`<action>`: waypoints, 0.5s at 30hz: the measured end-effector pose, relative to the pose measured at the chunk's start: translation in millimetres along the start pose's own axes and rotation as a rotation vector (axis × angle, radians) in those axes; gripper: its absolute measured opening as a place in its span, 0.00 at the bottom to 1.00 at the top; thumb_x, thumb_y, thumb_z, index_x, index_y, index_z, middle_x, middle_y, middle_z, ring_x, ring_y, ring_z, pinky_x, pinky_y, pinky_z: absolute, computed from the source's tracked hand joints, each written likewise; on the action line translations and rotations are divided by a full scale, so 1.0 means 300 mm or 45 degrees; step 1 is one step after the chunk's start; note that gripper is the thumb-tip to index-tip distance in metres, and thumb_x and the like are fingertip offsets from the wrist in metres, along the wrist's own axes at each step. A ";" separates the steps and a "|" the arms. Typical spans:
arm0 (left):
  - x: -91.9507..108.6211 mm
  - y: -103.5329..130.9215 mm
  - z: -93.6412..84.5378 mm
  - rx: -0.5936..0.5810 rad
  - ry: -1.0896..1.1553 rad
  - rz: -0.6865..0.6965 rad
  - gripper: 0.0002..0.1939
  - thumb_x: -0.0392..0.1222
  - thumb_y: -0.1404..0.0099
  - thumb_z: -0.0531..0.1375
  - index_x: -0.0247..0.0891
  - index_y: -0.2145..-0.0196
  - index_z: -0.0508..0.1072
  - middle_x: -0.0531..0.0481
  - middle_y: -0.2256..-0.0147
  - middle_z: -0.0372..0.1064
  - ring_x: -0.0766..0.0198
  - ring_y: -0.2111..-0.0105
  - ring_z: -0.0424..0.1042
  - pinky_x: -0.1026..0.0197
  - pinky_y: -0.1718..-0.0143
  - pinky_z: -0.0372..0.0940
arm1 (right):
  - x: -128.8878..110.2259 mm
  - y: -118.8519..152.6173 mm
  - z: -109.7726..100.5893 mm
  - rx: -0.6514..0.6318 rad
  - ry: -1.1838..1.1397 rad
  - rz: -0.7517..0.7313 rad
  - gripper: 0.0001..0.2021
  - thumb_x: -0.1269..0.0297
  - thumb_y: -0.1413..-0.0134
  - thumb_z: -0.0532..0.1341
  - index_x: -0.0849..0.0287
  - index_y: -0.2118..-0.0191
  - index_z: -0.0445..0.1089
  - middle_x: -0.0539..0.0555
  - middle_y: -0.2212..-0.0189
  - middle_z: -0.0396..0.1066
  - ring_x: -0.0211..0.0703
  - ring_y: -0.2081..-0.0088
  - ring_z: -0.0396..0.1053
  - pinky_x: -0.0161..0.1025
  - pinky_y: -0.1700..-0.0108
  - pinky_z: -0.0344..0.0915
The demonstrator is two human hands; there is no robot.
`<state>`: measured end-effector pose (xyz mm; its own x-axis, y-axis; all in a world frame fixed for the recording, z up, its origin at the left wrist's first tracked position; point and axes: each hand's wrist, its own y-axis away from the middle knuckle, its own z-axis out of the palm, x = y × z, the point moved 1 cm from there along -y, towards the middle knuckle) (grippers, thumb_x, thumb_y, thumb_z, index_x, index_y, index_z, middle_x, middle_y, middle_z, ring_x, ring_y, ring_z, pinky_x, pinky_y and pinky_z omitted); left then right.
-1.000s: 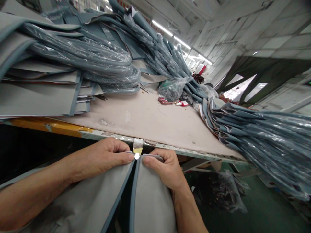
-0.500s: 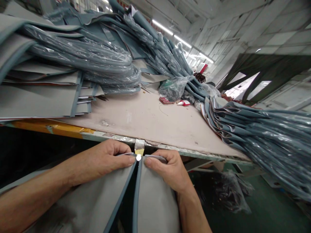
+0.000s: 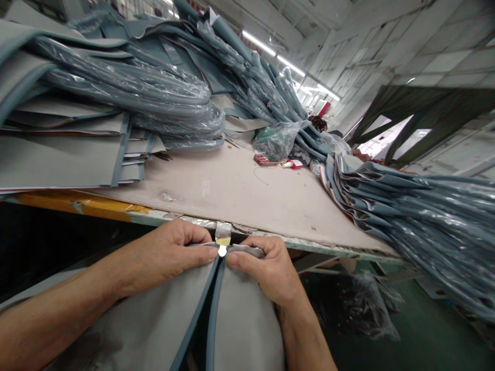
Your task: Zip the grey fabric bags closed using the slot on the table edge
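Two grey fabric panels with blue-grey edging hang below the table edge. My left hand (image 3: 181, 250) pinches the top corner of the left panel (image 3: 154, 314) between thumb and fingers. The top of the right panel (image 3: 245, 314) is pinched in my right hand (image 3: 263, 260). Between my thumbs, a small shiny metal piece (image 3: 222, 251) sits under a taped tab (image 3: 223, 233) fixed to the table edge. Both edgings come close together at this metal piece and spread apart lower down, with a dark gap between them.
Plastic-wrapped blue-grey bundles (image 3: 154, 98) and stacked grey panels (image 3: 58, 159) lie on the table (image 3: 232, 190) at the left. More wrapped pieces (image 3: 425, 211) hang over its right side. A clear bag (image 3: 276, 139), a red object (image 3: 263, 160) and a red-and-white bottle (image 3: 293, 164) lie at the back.
My hands have come slightly closer together at the metal piece, the right one moving a little left. The tops of the two edgings are nearer each other.
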<state>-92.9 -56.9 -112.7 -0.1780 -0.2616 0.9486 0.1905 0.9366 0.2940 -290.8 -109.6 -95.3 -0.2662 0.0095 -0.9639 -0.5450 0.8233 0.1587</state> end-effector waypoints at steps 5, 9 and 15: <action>-0.003 0.008 0.000 0.004 -0.002 -0.006 0.20 0.57 0.46 0.65 0.36 0.74 0.70 0.56 0.78 0.56 0.69 0.78 0.53 0.71 0.80 0.48 | 0.007 0.005 0.000 -0.019 -0.041 0.018 0.15 0.56 0.58 0.70 0.64 0.78 0.72 0.46 0.84 0.57 0.30 0.80 0.48 0.32 0.79 0.42; 0.008 0.005 0.001 0.021 0.008 -0.021 0.21 0.58 0.47 0.65 0.36 0.74 0.69 0.56 0.79 0.56 0.69 0.78 0.52 0.71 0.80 0.47 | 0.006 0.007 0.008 -0.009 -0.055 -0.037 0.15 0.56 0.57 0.70 0.63 0.78 0.72 0.45 0.85 0.57 0.30 0.80 0.48 0.32 0.79 0.43; -0.003 -0.004 -0.003 -0.007 0.043 -0.006 0.20 0.56 0.46 0.66 0.37 0.74 0.69 0.57 0.79 0.56 0.70 0.78 0.52 0.71 0.80 0.48 | 0.016 0.006 -0.004 -0.017 -0.038 -0.052 0.15 0.54 0.54 0.70 0.63 0.75 0.73 0.46 0.82 0.58 0.31 0.78 0.50 0.31 0.77 0.47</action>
<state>-92.0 -58.0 -113.7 -0.1459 -0.2739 0.9506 0.1951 0.9341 0.2990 -294.2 -108.7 -99.4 -0.2194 -0.0069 -0.9756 -0.5655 0.8158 0.1214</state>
